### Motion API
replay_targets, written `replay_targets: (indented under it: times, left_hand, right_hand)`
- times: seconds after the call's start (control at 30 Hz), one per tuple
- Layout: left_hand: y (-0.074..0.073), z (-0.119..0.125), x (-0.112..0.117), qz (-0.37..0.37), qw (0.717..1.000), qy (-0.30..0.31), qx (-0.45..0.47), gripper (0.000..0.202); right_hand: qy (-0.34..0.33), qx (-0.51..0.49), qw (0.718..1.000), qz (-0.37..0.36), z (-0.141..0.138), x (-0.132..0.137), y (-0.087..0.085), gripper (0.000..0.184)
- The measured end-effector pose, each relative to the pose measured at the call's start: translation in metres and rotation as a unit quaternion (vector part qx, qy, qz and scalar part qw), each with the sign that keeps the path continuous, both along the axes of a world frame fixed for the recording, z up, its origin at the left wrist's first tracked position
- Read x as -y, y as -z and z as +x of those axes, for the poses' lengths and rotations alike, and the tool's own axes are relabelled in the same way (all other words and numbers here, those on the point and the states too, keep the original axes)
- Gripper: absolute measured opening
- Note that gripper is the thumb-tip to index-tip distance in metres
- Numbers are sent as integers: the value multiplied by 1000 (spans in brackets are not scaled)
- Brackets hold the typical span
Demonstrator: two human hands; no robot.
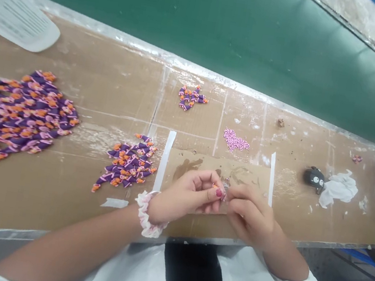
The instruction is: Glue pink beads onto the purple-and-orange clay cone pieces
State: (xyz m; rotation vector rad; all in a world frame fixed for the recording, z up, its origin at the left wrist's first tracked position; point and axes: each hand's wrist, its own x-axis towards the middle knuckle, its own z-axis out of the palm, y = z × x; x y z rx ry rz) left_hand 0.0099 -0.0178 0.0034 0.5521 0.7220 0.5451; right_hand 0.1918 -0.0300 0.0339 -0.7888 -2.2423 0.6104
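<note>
My left hand (188, 191) wears a white scrunchie (150, 214) at the wrist and is closed in a pinch. Between its thumb and fingers shows a small orange-and-pink piece (215, 186), mostly hidden by the fingertips. Close against it on the right is my right hand (250, 213), its fingers pinched together; what they hold, if anything, is too small to make out. Both hands are above a taped cardboard sheet (177, 170). Left of this sheet lies a group of small purple, orange and pink pieces (128, 162).
A large pile of similar pieces (19, 112) covers the left side. Farther back are a smaller cluster (190, 97) and pink-and-white bits (236, 140). A black object with eyes (313, 179) and a crumpled white tissue (339, 189) lie right. A white slotted object (18, 11) occupies the far left.
</note>
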Motion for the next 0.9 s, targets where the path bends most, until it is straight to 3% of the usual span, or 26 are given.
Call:
replay_targets:
  times: [0.13,0.2,0.3,0.43,0.57,0.67,0.73,0.83,0.9]
  left_hand:
    - [-2,-11,-15,16,990,-116,-84,29]
    - [-3,-22,-35,24,980,-162,-117,19]
    - [-6,-40,-73,73,940,-251,-218,13]
    - [-5,-51,-117,100,918,-249,-293,21]
    - [-4,-54,-137,123,904,-245,-327,12]
    - [-11,-64,-135,227,853,-194,-428,21]
    - [-20,-75,-127,317,788,-124,-514,20]
    - [-29,-98,-112,392,711,-14,-583,11]
    - [-29,-114,-103,458,622,132,-622,24]
  right_hand:
    - [75,8,997,30,3,0,4,21]
    - [94,13,995,42,3,-1,7,22]
    - [91,37,992,74,3,-2,11,20]
    - [95,80,984,127,7,-2,11,19]
    - [102,89,981,136,11,-3,12,17]
    - [106,90,980,145,12,-5,13,17]
    - [111,89,978,151,12,-6,13,17]
    - [112,94,978,149,12,-8,13,15]
    - [111,101,978,147,12,-8,14,14]
